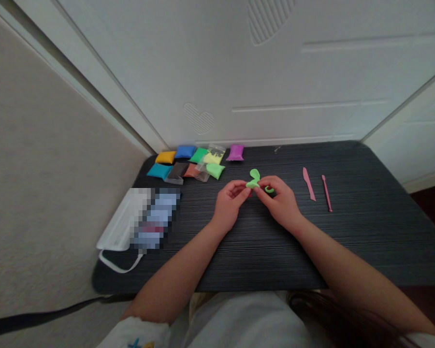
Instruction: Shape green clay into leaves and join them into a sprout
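Note:
Between my two hands, above the middle of the dark table, is a piece of light green modelling clay. My left hand pinches its left side with thumb and fingertips. My right hand pinches the same piece from the right. Just beyond the fingers shows a flat, leaf-shaped green clay piece; I cannot tell whether it is joined to the held one. A small curved green clay piece shows by my right fingers, partly hidden by them. Some pink-red shows under the left fingertips, too covered to name.
Several clay packets, among them a yellow-orange one and a teal one, lie at the back left; a purple packet sits apart. A pink plastic knife and a pink stick tool lie right. A white power bank-like device with a cable stands left.

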Motion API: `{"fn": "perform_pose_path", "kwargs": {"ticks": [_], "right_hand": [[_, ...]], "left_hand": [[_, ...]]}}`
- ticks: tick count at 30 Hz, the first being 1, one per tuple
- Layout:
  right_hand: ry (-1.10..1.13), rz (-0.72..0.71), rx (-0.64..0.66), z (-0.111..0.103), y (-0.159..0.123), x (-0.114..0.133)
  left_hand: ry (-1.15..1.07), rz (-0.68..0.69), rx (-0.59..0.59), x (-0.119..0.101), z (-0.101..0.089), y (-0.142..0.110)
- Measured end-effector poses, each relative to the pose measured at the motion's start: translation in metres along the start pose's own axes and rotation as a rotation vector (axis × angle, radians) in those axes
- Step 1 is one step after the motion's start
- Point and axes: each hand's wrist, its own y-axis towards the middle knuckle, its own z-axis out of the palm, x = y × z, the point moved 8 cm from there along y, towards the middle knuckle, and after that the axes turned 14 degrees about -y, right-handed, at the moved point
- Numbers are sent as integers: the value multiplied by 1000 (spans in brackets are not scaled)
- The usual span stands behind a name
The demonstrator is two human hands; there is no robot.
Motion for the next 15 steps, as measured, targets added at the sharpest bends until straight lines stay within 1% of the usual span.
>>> {"fn": "perform_pose_path", "kwargs": {"ticks": [2, 7, 8, 11, 15], "right_hand": [[-4, 24, 8, 1, 0, -2], [44, 107, 40, 5, -2, -11], [57, 121, 51, 6, -2, -13], [81, 118, 84, 8, -2, -12], [83, 87, 95, 9, -2, -9]], "left_hand": [[40, -33, 22, 2, 2, 0], [176, -104, 160, 7, 15, -2], [170, -107, 163, 7, 16, -3], [135, -84, 114, 3, 13, -2], [208, -22, 86, -4, 10, -1]]}}
